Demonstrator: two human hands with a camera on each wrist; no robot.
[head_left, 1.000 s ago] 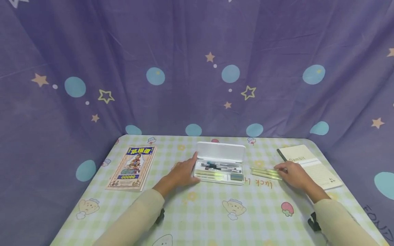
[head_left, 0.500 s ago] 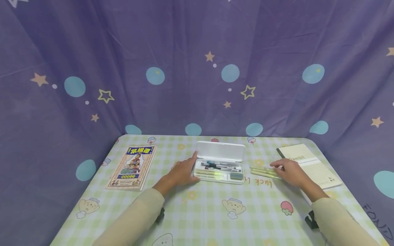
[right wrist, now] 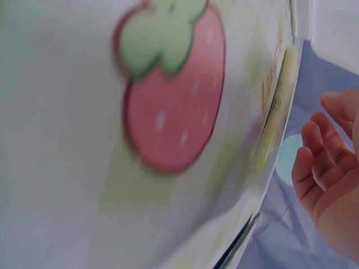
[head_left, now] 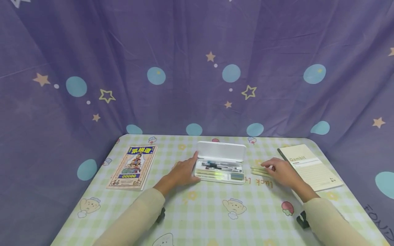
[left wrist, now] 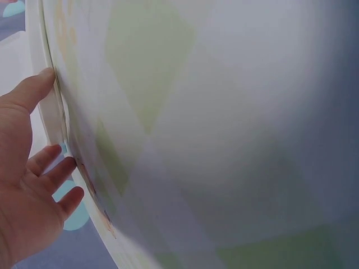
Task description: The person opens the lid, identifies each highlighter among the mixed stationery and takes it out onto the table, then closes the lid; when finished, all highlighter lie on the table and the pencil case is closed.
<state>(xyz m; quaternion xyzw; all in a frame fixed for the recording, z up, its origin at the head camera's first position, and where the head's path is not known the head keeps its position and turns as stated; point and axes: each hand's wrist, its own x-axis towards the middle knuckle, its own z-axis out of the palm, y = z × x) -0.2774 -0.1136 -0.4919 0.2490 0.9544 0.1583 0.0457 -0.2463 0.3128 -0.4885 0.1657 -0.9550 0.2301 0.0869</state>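
Observation:
In the head view, a white pencil case (head_left: 220, 151) stands with its lid up at mid-table. Several pens (head_left: 220, 166), yellow sticks and a small green block lie inside it. My left hand (head_left: 182, 172) spans the case's left end, index finger at the far corner and thumb at the near one. Right of the case, a few slim yellow pens (head_left: 258, 170) lie on the table. Over their right ends is my right hand (head_left: 281, 172), which hides part of them. The right wrist view shows that hand's fingers (right wrist: 305, 162) loosely bent, holding nothing, apart from the yellow pens (right wrist: 273, 123).
A comic-covered book (head_left: 132, 167) lies on the left of the table. To the right, a cream notebook (head_left: 307, 164) sits close behind the right hand. The checked tablecloth (head_left: 209, 218) reaches back to a purple curtain (head_left: 184, 102).
My right hand has moved left along the yellow pens, away from the notebook, uncovering more of its cover. The left hand stays at the pencil case.

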